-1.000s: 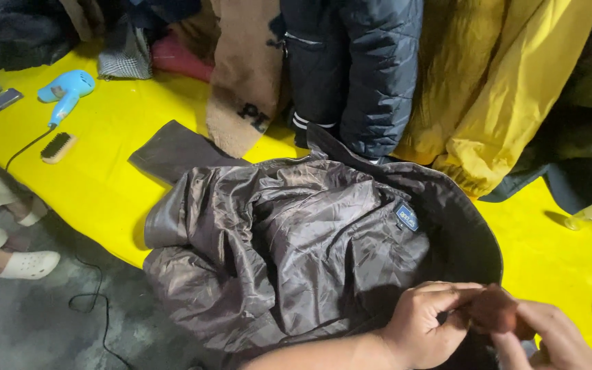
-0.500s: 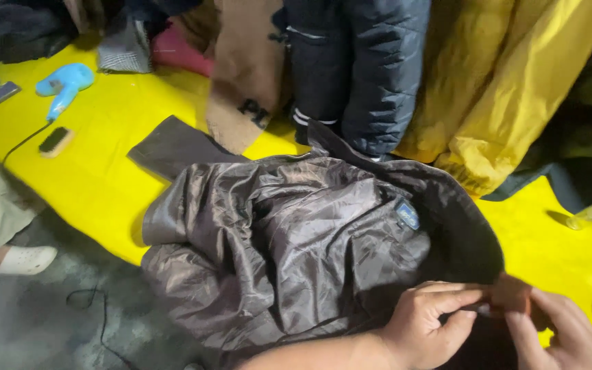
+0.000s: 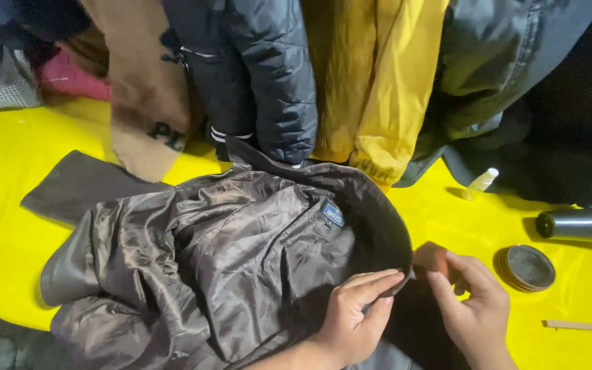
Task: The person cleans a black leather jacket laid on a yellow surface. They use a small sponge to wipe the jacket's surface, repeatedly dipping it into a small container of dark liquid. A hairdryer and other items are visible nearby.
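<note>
The jacket (image 3: 207,267) covers the middle of the bench (image 3: 8,247). Hung coats (image 3: 371,75) block the far edge. Toward the right edge stand a tin (image 3: 527,267), bottle (image 3: 479,183) and stick (image 3: 584,326); bare yellow lies left.

your left hand (image 3: 354,318) and right hand (image 3: 471,305) are both bare, with no gloves, rings or watch showing. your nails look short and plain. your left forearm is uncovered up to the frame's lower edge, with no sleeve in view, and your right wrist is bare where the frame cuts it off.
</note>
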